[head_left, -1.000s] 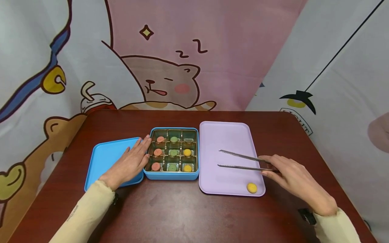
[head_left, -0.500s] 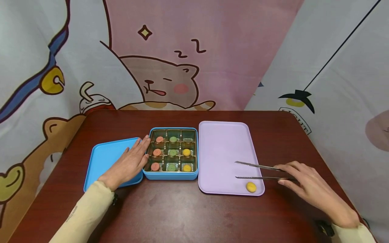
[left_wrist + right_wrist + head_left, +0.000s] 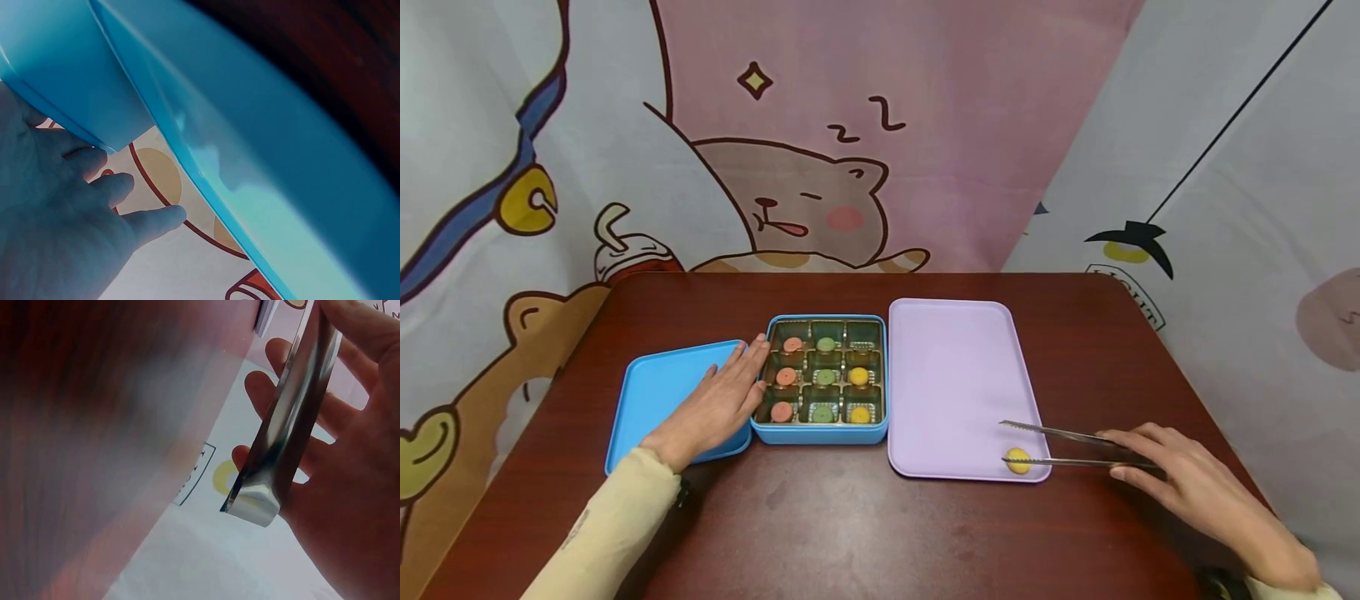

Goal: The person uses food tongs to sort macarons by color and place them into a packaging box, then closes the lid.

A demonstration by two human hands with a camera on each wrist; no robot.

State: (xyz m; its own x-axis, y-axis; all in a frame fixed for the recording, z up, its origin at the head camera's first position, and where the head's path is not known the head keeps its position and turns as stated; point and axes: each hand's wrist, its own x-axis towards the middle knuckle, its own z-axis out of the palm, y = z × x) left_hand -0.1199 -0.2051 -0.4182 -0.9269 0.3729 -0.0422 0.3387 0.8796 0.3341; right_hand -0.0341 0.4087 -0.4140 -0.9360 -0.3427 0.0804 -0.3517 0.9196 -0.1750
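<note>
My right hand (image 3: 1202,492) holds metal tongs (image 3: 1060,432) near their rear end, thumb on one arm and fingers on the other. The tongs' arms stand apart, tips pointing left over the lilac tray (image 3: 951,375). Their nearer arm crosses over a small round yellow piece (image 3: 1018,452) at the tray's near right corner. My left hand (image 3: 707,421) lies with straight fingers against the left wall of the blue box (image 3: 820,435). The box's insert carries pink discs (image 3: 782,412), green discs (image 3: 823,413) and yellow pieces (image 3: 860,414). Its far right compartment (image 3: 864,336) is bare.
A blue lid (image 3: 658,392) lies on the brown table (image 3: 820,533) left of the box, partly under the left forearm. The tray stands close beside the box's right side. Behind the table hangs a cloth (image 3: 1000,125) with cartoon animals.
My right hand has moved right and towards me with the tongs, bringing their tips from the tray's middle to the yellow piece. My left hand stays against the box.
</note>
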